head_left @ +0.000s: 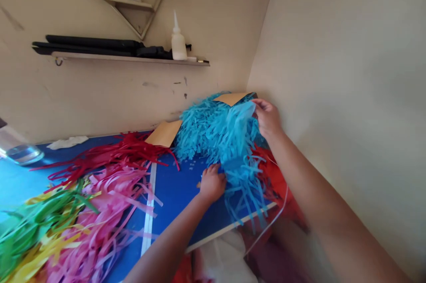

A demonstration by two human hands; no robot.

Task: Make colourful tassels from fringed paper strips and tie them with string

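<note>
- Two hands are seen on one big fluffy thing: a blue paper fringe (213, 129) that is stuck on a brown card (164, 133).
- The blue paper fringe is found at the far right corner of the blue table (173, 194), close to the wall (333, 74). Some of its strips are hung over the table's near edge.
- Its top is pinched by the right hand (268, 116), with the fingers shut tight on a bunch of blue paper near the top tip of the card.
- Its low end is pressed down by the left hand (211, 183), and the fingers are curled shut over the blue strips there.
- It is judged to be very light and soft, like a pile of feathers.
- The thin strips can be torn or bent with ease, so they should not be pulled hard.
- The card under the paper is judged to be stiffer, so the best hold is thought to be at a bare card edge, where nothing is crushed.
- Many thin cut strips are seen, all bright sky blue and packed in shaggy rows. Only two bare tan corners of card are shown.
- Loose red strips (123, 149), pink strips (113, 194), green strips (33, 221) and yellow strips (43, 252) are spread on the left of the table, well apart from the hands.
- A white glue bottle (178, 41) is stood on a shelf (133, 57) higher up.
</note>
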